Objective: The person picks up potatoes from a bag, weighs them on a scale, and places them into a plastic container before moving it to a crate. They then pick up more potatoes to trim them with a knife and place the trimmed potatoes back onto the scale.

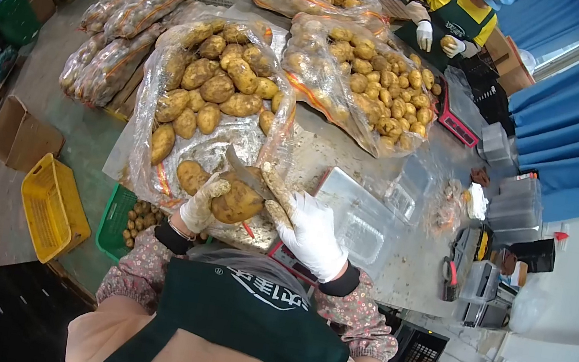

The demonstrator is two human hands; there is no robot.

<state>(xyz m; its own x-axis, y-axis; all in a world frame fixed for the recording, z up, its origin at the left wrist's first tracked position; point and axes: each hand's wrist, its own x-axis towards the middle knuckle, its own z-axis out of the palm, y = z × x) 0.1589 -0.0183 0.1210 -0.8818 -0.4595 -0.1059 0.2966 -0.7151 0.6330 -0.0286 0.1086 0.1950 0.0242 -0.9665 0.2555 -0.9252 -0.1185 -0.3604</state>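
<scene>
My left hand, in a white glove soiled at the fingers, is wrapped round a large brown potato. My gloved right hand grips a knife, its grey blade lying across the top of that potato. The knife's handle is hidden by my fingers. Just left of the held potato, another potato sits at the near edge of an opened plastic bag. Inside the bag are several soil-marked potatoes.
A red-edged scale and clear plastic trays are right of my hands. Another opened potato bag lies beyond. Left and below stand a yellow crate and a green crate. A co-worker holds a potato at the back right.
</scene>
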